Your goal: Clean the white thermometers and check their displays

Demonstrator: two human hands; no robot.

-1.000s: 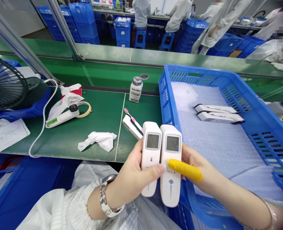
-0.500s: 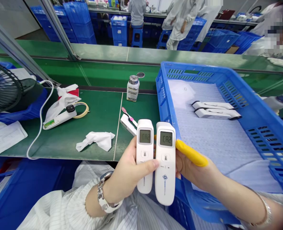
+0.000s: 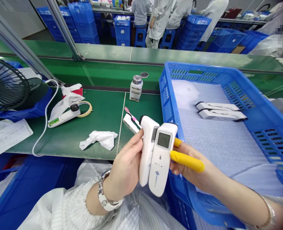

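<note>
Two white infrared thermometers are held side by side in front of me, touching along their length. My left hand (image 3: 125, 167) is closed around the left infrared thermometer (image 3: 146, 150), which is turned so its side and part of its screen edge show. The right infrared thermometer (image 3: 158, 172) faces me with "CA2" on its grey display, and my right hand (image 3: 196, 155), with yellow finger cots, grips it from the right. Just behind them on the green bench (image 3: 103, 118) lie a pink-and-white toothbrush (image 3: 131, 115) and a white cover piece (image 3: 130, 124).
At right a large blue crate (image 3: 164, 92) holds two more thermometers (image 3: 219, 111) on a lining sheet. A bottle (image 3: 136, 89) with a metal lid, a crumpled cloth (image 3: 99, 139), a tape roll (image 3: 86, 110), an opened thermometer (image 3: 64, 117) and a fan (image 3: 6, 83) stand leftward.
The left thermometer has turned from facing me to showing its side. The right one has tilted and moved slightly left against it. My left thumb has left the thermometers' fronts.
</note>
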